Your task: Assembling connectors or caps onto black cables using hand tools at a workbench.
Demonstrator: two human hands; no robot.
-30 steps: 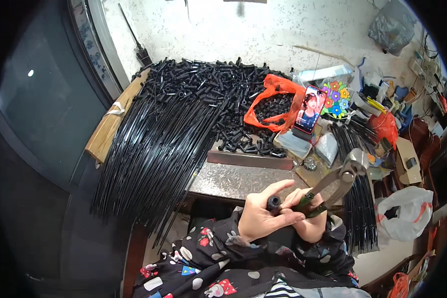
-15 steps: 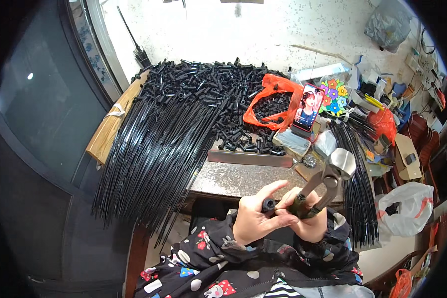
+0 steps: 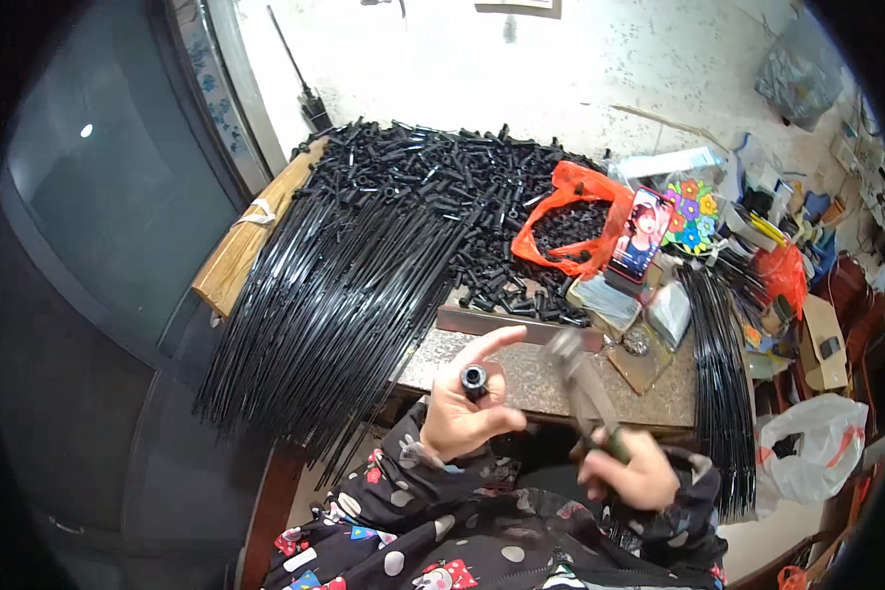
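Note:
My left hand (image 3: pixel 467 408) holds a short black tube piece (image 3: pixel 475 378) between thumb and fingers, its open end facing up, with the index finger stretched out. My right hand (image 3: pixel 631 472) grips the handles of metal pliers (image 3: pixel 582 383), whose jaws point up and left, a little apart from the tube piece. Both hands are above the near edge of the workbench (image 3: pixel 551 385). A big heap of long black tubes (image 3: pixel 364 265) lies across the bench to the left.
An orange bag of black pieces (image 3: pixel 572 216) sits behind a propped phone (image 3: pixel 641 234). Another bundle of black rods (image 3: pixel 720 374) hangs off the right side. A metal bar (image 3: pixel 492 323), cluttered tools at the right, and a white bag (image 3: pixel 806 447) are nearby.
The pliers have come off the tube piece. My right hand dropped lower and to the right, and my left hand now holds the piece alone with the index finger extended.

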